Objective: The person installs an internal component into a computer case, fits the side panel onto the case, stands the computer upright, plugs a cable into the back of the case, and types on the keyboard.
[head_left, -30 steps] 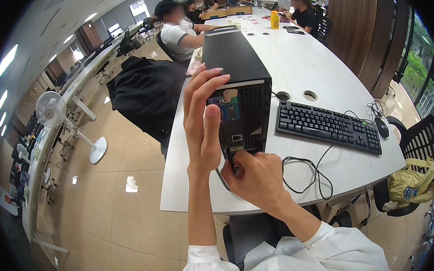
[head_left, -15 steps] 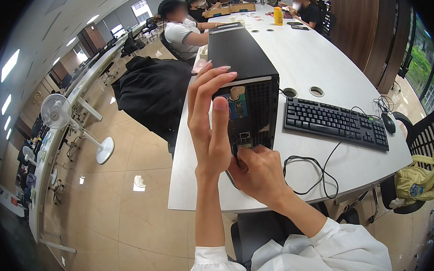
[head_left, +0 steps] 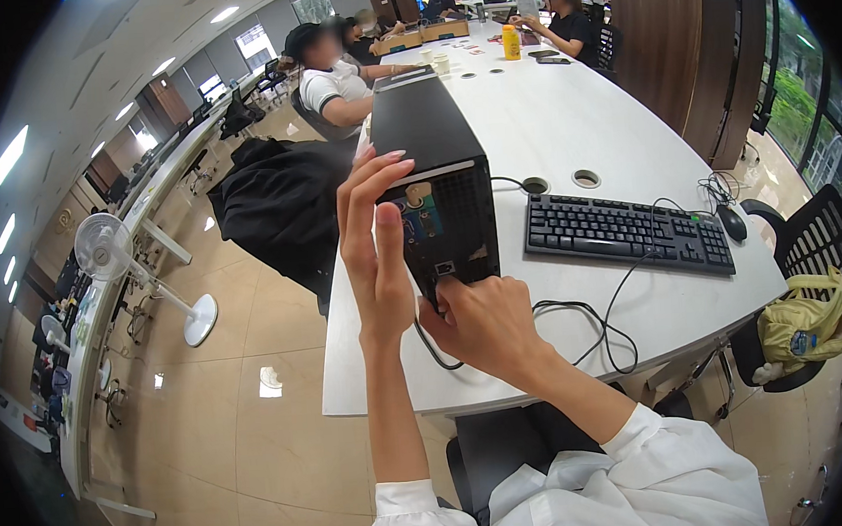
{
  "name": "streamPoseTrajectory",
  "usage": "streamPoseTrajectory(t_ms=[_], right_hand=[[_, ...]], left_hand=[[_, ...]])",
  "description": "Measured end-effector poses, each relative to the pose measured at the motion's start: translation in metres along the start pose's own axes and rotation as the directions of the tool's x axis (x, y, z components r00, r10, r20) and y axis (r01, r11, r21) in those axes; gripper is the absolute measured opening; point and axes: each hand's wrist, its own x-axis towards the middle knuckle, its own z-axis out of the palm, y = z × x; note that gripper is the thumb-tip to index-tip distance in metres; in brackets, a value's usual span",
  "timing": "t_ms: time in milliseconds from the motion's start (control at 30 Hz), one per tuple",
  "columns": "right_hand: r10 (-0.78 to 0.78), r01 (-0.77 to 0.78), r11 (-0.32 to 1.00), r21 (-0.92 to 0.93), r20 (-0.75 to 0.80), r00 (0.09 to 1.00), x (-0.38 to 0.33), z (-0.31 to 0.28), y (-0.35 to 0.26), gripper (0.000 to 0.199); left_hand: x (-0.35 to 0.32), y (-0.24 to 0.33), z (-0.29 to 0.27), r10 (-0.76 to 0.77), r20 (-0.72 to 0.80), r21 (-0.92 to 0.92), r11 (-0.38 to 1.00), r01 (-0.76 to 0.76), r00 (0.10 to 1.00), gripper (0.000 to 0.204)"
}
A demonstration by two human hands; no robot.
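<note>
Mid-frame, your open left hand (head_left: 375, 261) touches the computer tower (head_left: 424, 123); your right hand (head_left: 485, 322) curls below, its hold hidden.

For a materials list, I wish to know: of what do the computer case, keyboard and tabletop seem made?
Computer case: probably painted metal, matte black; the perforated back panel suggests it. Keyboard: likely black plastic, judging by its evenly dull surface. Tabletop: perhaps white laminate, smooth, faintly streaked.

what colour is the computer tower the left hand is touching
The computer tower is mostly black, seen best in the head view.
</note>
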Motion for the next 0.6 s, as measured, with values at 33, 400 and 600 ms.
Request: streamPoseTrajectory(t_ms=[33, 400, 600], right_hand=[[0.050, -0.049, 0.998, -0.024, 0.038, 0.998, -0.001, -0.002, 0.004, 0.032], [-0.074, 0.075, 0.997, 0.024, -0.036, 0.997, -0.020, 0.000, -0.002, 0.025], [-0.013, 0.011, 0.999, 0.039, 0.046, 0.999, -0.019, -0.002, 0.005, 0.027]], left_hand=[[-0.001, -0.003, 0.001, -0.002, 0.012, -0.001, 1.000, 0.002, 1.000, 0.044], [-0.004, 0.001, 0.010, -0.017, -0.032, 0.004, 1.000, 0.017, 0.999, 0.046], [-0.001, 0.002, 0.014, 0.003, -0.017, 0.059, 0.998, -0.002, 1.000, 0.053]])
